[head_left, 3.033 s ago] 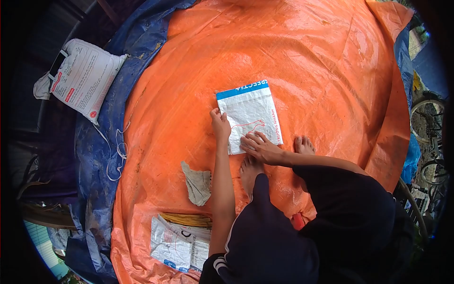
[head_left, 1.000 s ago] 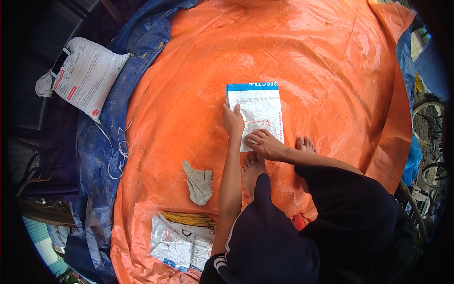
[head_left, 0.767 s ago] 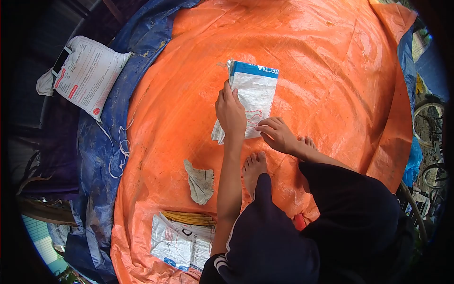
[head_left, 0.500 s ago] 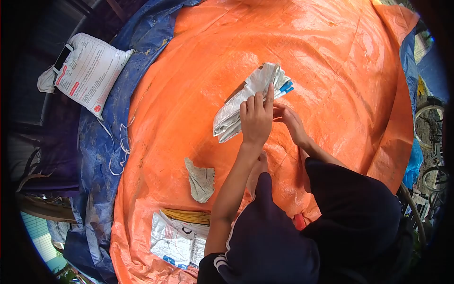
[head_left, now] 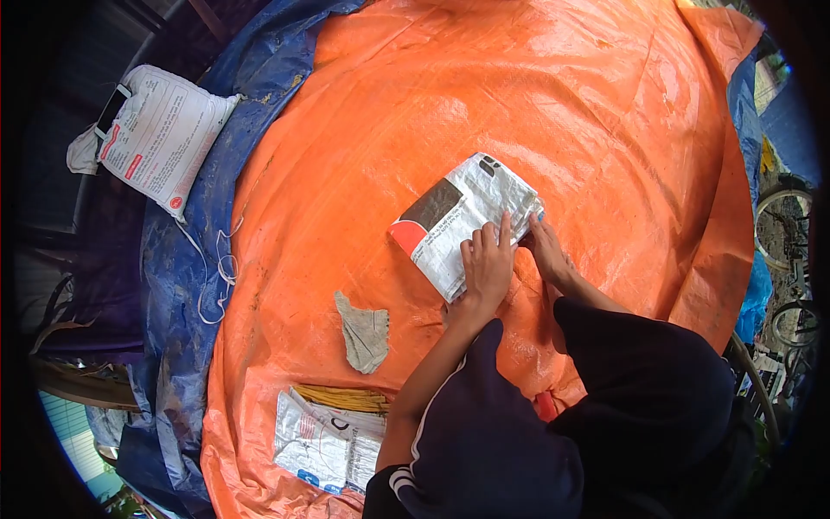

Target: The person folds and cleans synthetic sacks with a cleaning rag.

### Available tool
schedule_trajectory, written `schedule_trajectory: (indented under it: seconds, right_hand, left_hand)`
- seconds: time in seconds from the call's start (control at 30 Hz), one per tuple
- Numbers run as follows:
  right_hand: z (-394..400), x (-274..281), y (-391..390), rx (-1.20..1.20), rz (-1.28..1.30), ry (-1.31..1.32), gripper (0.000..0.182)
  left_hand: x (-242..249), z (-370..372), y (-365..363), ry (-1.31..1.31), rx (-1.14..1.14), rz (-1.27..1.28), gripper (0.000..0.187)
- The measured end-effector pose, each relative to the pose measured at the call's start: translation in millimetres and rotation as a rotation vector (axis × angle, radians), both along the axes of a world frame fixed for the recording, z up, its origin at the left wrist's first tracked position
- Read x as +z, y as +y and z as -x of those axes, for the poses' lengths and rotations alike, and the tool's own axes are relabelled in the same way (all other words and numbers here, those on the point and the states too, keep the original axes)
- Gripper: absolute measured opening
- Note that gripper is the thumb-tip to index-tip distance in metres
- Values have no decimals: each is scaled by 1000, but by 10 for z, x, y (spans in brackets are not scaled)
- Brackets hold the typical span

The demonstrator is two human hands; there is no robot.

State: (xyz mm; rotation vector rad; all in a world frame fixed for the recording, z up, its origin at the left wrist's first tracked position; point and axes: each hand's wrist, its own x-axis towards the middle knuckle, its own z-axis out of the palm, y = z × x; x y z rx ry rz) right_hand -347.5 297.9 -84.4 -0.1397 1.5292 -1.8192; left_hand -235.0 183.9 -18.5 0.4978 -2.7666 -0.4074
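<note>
A folded woven plastic sack (head_left: 467, 221), white with black and red print, lies in front of me on an orange tarp (head_left: 346, 182). My left hand (head_left: 488, 266) rests on the sack's near side, fingers stretched out and pressing its surface, holding nothing. At the sack's right edge is my right hand (head_left: 550, 258), its fingers closed around the border; the thumb is partly hidden. A torn grey-beige scrap (head_left: 363, 333) lies to the left of my left forearm.
Another folded white sack (head_left: 316, 441) and a bundle of yellow strips (head_left: 346, 398) lie near my left leg. A filled white bag (head_left: 169, 134) stands at the left beside a blue tarp (head_left: 186, 303), with loose white string (head_left: 226, 268) nearby. Bicycle wheels (head_left: 782, 221) are at the far right.
The sack, bunched up and raised at an angle before, now lies flatter with its printed side showing. Both hands have come down closer to me, the right one to the sack's edge.
</note>
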Motion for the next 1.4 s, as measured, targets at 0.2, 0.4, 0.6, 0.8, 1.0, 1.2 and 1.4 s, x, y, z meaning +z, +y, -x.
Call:
schedule_trajectory:
  seconds: [0.2,0.4,0.6,0.8,1.0,1.2,1.4]
  right_hand:
    - [32,-27,14,-36,-98,2,52]
    - [57,-65,43,-63,-25,-44,44]
    - [-18,207,-12,44,109,-96,28]
    - [8,74,23,86,-32,9,25]
    - [86,-59,68,10,-101,56,21]
    - [83,-260,98,-32,-99,-31,23]
    - [-107,-32,61,68,-139,-225,29]
  left_hand:
    - [-137,71,80,-106,21,155,36]
    - [-234,147,98,-39,-51,241,16]
    - [-238,241,-52,88,37,191,8]
    - [-316,248,5,14,40,177,3]
    - [-391,200,118,-19,7,168,3]
    - [-521,264,137,-34,27,99,6]
    - [-617,316,139,-40,67,28,9]
